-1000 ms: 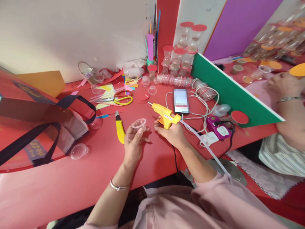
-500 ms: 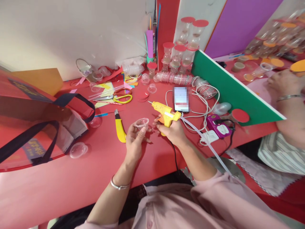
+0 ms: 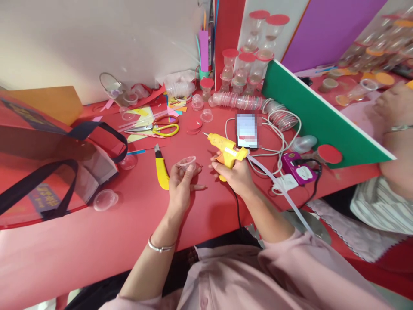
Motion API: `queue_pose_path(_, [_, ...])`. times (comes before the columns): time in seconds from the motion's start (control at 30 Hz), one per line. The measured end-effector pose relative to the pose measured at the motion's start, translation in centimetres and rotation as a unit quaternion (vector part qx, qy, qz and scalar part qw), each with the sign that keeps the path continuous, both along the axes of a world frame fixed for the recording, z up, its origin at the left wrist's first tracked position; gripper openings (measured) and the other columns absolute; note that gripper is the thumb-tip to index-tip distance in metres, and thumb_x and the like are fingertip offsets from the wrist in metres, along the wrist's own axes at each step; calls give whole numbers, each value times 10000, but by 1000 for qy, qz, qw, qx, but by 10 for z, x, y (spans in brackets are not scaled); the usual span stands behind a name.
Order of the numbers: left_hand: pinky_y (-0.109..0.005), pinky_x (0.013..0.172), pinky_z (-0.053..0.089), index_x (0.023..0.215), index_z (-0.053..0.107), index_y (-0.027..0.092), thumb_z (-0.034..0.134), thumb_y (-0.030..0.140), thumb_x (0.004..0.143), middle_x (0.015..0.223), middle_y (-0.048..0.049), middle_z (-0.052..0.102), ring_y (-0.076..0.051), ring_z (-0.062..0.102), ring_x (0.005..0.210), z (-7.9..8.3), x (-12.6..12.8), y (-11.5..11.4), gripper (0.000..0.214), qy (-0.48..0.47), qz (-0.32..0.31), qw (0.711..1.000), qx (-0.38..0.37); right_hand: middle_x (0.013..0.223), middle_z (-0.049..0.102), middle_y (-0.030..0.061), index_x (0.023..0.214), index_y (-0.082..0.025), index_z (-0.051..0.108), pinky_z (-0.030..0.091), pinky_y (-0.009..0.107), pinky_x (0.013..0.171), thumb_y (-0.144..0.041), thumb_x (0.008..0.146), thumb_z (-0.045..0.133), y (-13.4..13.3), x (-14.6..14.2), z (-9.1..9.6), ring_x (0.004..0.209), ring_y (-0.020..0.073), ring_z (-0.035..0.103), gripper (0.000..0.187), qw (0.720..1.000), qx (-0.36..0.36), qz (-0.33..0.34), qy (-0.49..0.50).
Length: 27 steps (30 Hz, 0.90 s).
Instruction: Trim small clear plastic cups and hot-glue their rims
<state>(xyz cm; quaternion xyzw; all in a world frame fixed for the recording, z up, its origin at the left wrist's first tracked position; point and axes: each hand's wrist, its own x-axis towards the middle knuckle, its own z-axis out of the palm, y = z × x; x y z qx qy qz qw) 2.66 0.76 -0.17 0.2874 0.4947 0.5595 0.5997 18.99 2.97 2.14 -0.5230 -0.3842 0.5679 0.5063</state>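
My left hand (image 3: 180, 187) pinches a small clear plastic cup (image 3: 187, 162) just above the red table (image 3: 103, 241). My right hand (image 3: 232, 174) is wrapped round the handle of a yellow glue gun (image 3: 225, 149), whose nozzle points left and away, a little beyond the cup. A white glue stick (image 3: 277, 193) juts from the back of the gun toward me. A yellow utility knife (image 3: 161, 167) lies just left of my left hand.
A red bag with dark handles (image 3: 48, 163) fills the left side, with loose clear cups (image 3: 105, 199) beside it. Scissors (image 3: 155, 128), paper scraps, stacked cups (image 3: 238, 102), a phone (image 3: 247, 130), cables and a purple plug (image 3: 298, 168) lie beyond. Another person's arm (image 3: 395, 129) is behind a green board (image 3: 316, 120).
Both hands have shifted slightly away from me with the cup and glue gun; my left little finger now points out to the right. The view has tilted a little.
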Motion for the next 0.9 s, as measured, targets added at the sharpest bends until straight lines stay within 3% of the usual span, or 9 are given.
queue_pose_path(0.2, [-418, 557, 699, 1226, 581, 242, 750, 517, 862, 1261, -114, 643, -376, 696, 1190, 8, -11, 3, 486, -30, -34, 997, -64, 955, 741, 20, 1040, -234, 623, 642, 305, 630, -377, 711, 847, 2, 0, -7, 825, 222, 771, 423, 1000, -3, -4, 12])
queue_pose_path(0.37, [-394, 563, 701, 1209, 585, 245, 757, 511, 864, 1209, -96, 649, -367, 684, 1212, 5, -11, 0, 468, -32, -51, 997, -38, 938, 743, 20, 1027, -226, 646, 638, 343, 772, -399, 694, 870, 6, 0, -17, 833, 224, 777, 437, 999, 1, 14, 42])
queue_pose_path(0.53, [-372, 579, 703, 1252, 583, 249, 763, 516, 862, 1189, -96, 669, -350, 674, 1222, 2, -10, -2, 505, -32, -68, 997, -27, 1083, 742, 40, 1014, -229, 652, 623, 370, 882, -366, 696, 870, 7, 0, -21, 902, 210, 766, 410, 996, 3, 33, 85])
queue_pose_path(0.73, [-379, 570, 703, 1254, 584, 238, 771, 517, 854, 1180, -96, 667, -355, 681, 1206, 4, -9, -1, 522, -26, -62, 997, -29, 975, 718, -5, 971, -240, 641, 621, 404, 915, -315, 640, 894, 7, -4, -18, 881, 199, 750, 423, 988, -19, 38, 151])
queue_pose_path(0.9, [-366, 592, 706, 1290, 587, 247, 759, 509, 869, 1180, -95, 670, -340, 693, 1187, 2, -11, -1, 525, -24, -69, 997, -20, 993, 714, 5, 954, -236, 648, 612, 391, 916, -328, 627, 891, 8, -6, -17, 909, 199, 734, 419, 991, -25, 38, 128])
